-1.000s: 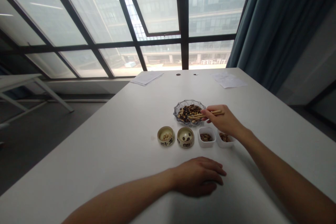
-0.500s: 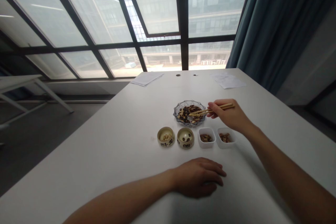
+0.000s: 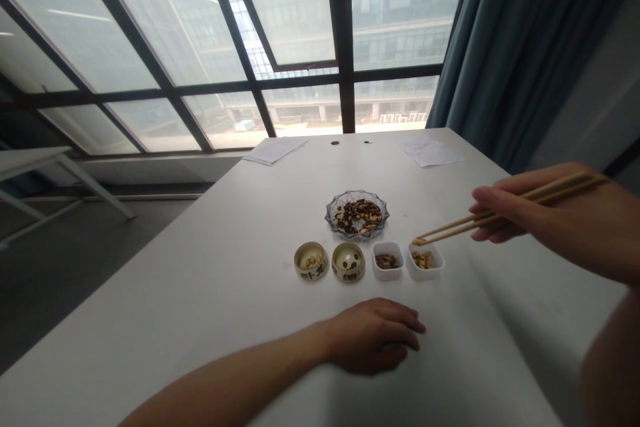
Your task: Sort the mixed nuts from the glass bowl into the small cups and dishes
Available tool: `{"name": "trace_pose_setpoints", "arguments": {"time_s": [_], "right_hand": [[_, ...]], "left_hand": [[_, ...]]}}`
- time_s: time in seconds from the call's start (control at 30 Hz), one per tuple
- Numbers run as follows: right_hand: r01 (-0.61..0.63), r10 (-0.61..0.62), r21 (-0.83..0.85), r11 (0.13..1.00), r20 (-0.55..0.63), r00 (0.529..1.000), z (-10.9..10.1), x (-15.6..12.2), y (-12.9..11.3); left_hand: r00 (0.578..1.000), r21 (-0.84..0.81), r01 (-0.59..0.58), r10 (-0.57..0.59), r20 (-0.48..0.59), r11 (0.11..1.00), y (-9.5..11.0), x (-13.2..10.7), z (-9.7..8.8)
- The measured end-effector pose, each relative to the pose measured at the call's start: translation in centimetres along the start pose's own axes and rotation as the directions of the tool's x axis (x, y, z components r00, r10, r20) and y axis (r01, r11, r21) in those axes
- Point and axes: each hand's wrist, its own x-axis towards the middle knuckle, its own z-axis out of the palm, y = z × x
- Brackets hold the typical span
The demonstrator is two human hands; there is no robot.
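My right hand (image 3: pixel 540 207) grips a pair of wooden chopsticks (image 3: pixel 480 219), whose tips hold a small light-brown piece (image 3: pixel 418 241) above the back-left rim of the right white plastic container (image 3: pixel 425 273), which has tan pieces in it. Beside it stands another white container (image 3: pixel 387 273) with dark, thin pieces. Two cream ceramic bowls sit farther left: one bowl (image 3: pixel 311 273) holds pale nuts, the other bowl (image 3: pixel 349 273) a few dark seeds. Behind them a scalloped glass dish (image 3: pixel 357 235) carries mixed nuts and seeds. My left hand (image 3: pixel 377 335) rests palm down on the table, fingers loosely apart, holding nothing.
The white table (image 3: pixel 225 293) reaches toward large windows. Paper sheets (image 3: pixel 275 150) lie at its far left and more paper (image 3: pixel 433 151) at its far right. A blue curtain (image 3: pixel 480 60) hangs at the right. Another white table (image 3: pixel 33 163) stands on the left.
My right hand has pulled back from the glass dish toward the right and nearer to me, bringing the chopstick tips over the right white container. My left hand stays in place.
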Motion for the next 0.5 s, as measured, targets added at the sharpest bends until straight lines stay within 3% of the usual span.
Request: {"name": "trace_pose_setpoints", "arguments": {"time_s": [0.37,0.5], "right_hand": [[-0.098,0.103,-0.049,0.994,0.104,0.989,0.62,-0.17,0.09],[-0.107,0.109,-0.044,0.993,0.055,0.993,0.50,0.04,0.20]], "left_hand": [[1.000,0.011,-0.015,0.015,-0.016,1.000,-0.12,-0.04,0.10],[1.000,0.008,-0.015,0.015,-0.012,1.000,-0.11,-0.05,0.09]]}}
